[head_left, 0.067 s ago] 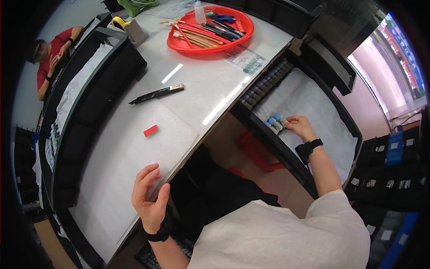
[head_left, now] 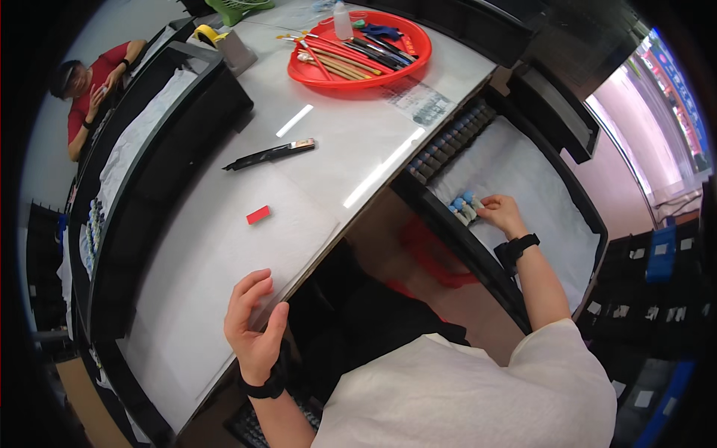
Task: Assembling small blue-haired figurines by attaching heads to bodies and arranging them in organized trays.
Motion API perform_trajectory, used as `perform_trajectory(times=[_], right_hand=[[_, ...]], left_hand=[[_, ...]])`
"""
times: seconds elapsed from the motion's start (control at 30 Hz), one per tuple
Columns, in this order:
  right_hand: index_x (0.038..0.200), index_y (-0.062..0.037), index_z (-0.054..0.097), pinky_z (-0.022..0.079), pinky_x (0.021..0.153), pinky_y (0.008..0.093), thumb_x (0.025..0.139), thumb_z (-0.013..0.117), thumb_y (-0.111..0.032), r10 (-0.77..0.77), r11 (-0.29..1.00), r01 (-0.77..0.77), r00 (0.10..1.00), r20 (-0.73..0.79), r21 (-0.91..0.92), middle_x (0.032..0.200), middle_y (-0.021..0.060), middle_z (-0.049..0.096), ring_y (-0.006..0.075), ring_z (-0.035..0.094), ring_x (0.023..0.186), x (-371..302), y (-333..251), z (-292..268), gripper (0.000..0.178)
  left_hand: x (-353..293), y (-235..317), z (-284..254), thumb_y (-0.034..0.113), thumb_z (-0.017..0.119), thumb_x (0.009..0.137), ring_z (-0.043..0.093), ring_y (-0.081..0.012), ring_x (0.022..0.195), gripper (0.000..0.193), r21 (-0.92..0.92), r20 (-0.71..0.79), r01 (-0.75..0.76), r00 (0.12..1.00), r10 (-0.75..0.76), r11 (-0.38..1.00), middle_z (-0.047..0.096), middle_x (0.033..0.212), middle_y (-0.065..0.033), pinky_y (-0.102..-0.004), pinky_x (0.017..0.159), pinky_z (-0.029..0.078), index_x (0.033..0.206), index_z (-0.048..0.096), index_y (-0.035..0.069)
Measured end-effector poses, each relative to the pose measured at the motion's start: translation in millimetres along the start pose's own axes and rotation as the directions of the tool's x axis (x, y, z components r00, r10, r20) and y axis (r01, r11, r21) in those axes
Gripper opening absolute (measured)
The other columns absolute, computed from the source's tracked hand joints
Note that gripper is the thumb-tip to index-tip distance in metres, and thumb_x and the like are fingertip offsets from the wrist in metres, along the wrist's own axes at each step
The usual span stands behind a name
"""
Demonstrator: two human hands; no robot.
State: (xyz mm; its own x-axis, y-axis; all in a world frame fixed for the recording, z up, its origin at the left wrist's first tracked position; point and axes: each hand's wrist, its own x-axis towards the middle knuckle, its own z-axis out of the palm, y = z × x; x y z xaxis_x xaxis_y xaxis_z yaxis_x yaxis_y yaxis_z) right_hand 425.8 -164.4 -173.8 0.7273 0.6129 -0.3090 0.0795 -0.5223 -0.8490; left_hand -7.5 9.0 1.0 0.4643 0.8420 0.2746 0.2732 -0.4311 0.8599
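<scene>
Resting open on the counter's (head_left: 224, 246) near edge, the left hand (head_left: 252, 328) holds nothing, while the right hand (head_left: 502, 213) grasps a small cluster of blue-capped bottles (head_left: 463, 207) in the white-lined side tray (head_left: 553, 201). One red block (head_left: 258, 215) and one black knife (head_left: 270, 154) lie mid-counter. One red round tray (head_left: 358, 46) of brushes and tools sits at the far edge.

The left hand (head_left: 252, 328) is resting low in the frame, left of centre, fingers loosely curled and thumb spread, a black band circling its wrist. The right hand (head_left: 503, 214) is reaching out at right of centre, forearm extended from the lower right, fingers bent downward, a black watch on its wrist.
</scene>
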Motion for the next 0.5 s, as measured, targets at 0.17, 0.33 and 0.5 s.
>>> perform_trajectory(times=[0.17, 0.33, 0.5], right_hand=[[0.085, 0.0021, 0.065, 0.049, 0.062, 0.0271, 0.069, 0.069, -0.019, -0.119, 0.877, 0.194, 0.974, 0.193, -0.440, 0.071, 0.0098, 0.065, 0.0152, 0.061, 0.067, 15.0, -10.9, -15.1, 0.026], [0.104, 0.0008, 0.057, 0.045, 0.065, 0.0238, 0.080, 0.061, -0.012, -0.434, 0.893, 0.418, 0.898, -0.075, -0.165, 0.091, 0.0088, 0.061, 0.0134, 0.056, 0.074, 2.4, -47.8, -0.2, 0.028], [0.105, 0.0009, 0.055, 0.044, 0.065, 0.0201, 0.086, 0.052, -0.003, -0.688, 0.698, 0.670, 0.726, -0.025, 0.255, 0.089, 0.0062, 0.059, 0.0087, 0.053, 0.070, -101.7, -187.9, 103.4, 0.020]], left_hand=[[-4.7, 7.6, -0.7, 0.003, 0.067, 0.067, 0.057, -0.0211, 0.089, 0.029, -0.003, -0.013, -0.038, 0.999, 0.038, 0.999, 0.059, 0.103, -0.0114, -0.0282, 0.078, 0.044, 0.096, 0.061, 0.003], [-8.4, 1.7, 3.4, 0.001, 0.064, 0.070, 0.057, -0.0219, 0.093, 0.027, -0.106, 0.020, -0.049, 0.998, 0.051, 0.993, 0.058, 0.104, -0.0100, -0.0286, 0.079, 0.046, 0.096, 0.061, 0.002], [-20.9, 11.1, -12.7, 0.001, 0.058, 0.075, 0.056, -0.0226, 0.092, 0.022, -0.163, 0.092, -0.064, 0.993, 0.080, 0.985, 0.057, 0.101, -0.0090, -0.0295, 0.079, 0.045, 0.098, 0.059, 0.001]])
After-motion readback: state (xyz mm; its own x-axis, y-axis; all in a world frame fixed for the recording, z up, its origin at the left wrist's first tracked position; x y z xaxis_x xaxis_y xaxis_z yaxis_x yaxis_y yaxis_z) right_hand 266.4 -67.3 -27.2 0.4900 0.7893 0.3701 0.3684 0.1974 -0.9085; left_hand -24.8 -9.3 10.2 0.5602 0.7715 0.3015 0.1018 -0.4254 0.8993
